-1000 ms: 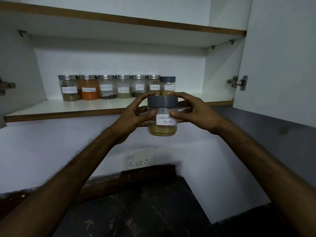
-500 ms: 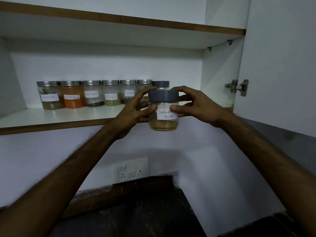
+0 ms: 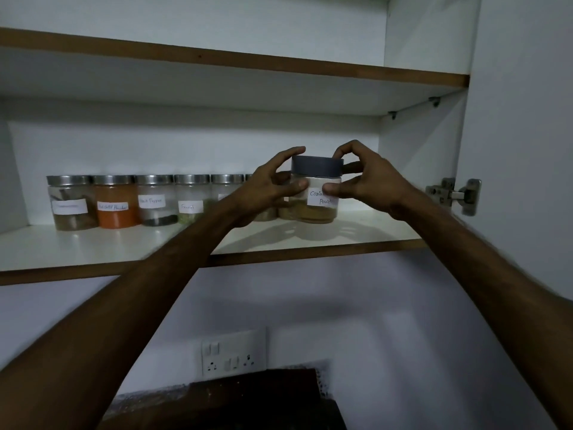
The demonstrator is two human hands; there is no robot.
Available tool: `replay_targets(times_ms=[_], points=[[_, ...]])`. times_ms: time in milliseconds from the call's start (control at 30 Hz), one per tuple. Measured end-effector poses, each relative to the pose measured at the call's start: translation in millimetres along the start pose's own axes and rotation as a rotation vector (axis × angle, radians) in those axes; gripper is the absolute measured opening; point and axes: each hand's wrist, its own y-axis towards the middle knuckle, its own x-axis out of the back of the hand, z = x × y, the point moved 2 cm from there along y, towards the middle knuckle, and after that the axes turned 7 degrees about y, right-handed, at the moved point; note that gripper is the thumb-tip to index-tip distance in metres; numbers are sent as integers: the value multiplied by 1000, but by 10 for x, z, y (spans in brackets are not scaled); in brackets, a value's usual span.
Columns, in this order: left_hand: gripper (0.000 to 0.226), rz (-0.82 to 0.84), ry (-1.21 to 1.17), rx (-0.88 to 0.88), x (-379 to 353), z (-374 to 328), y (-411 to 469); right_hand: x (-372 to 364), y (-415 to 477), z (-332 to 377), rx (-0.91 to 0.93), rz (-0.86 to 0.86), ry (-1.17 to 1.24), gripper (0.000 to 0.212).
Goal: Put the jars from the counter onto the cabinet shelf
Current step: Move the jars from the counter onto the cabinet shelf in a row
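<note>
head view: both hands are up at the cabinet. the left hand (image 3: 266,190) and the right hand (image 3: 369,184) pinch the clear glass jar with a grey lid and white handwritten label (image 3: 316,193), thumbs on the glass, fingers curled round each side. the jar is upright over the white shelf with a brown front edge (image 3: 93,243); i cannot tell whether its base touches. at its 9 o'clock stands a row of steel-lidded glass spice jars (image 3: 155,200), at its 3 o'clock a metal door hinge (image 3: 452,193).
</note>
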Motion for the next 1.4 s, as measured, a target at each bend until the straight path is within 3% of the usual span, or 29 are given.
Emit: replay_targets(times_ms=[133, 233, 467, 567, 800, 1167, 1400], points=[[78, -47, 155, 30, 16, 193, 288, 101, 311, -260, 6, -114, -126, 55], [76, -103, 252, 76, 42, 385, 381, 111, 508, -504, -13, -147, -277, 58], [72, -128, 925, 70, 165, 639, 534, -63, 851, -1011, -79, -127, -547, 64], [72, -103, 1077, 64, 151, 720, 569, -170, 947, -1133, -86, -148, -603, 68], [70, -39, 1202, 121, 66, 848, 561, -304, 1061, -1304, -109, -184, -595, 72], [68, -21, 1123, 151, 113, 698, 308, -347, 918, -1255, -154, -191, -475, 93], [69, -35, 1116, 61, 98, 562, -133, -498, 439, -970, -51, -266, -462, 65]])
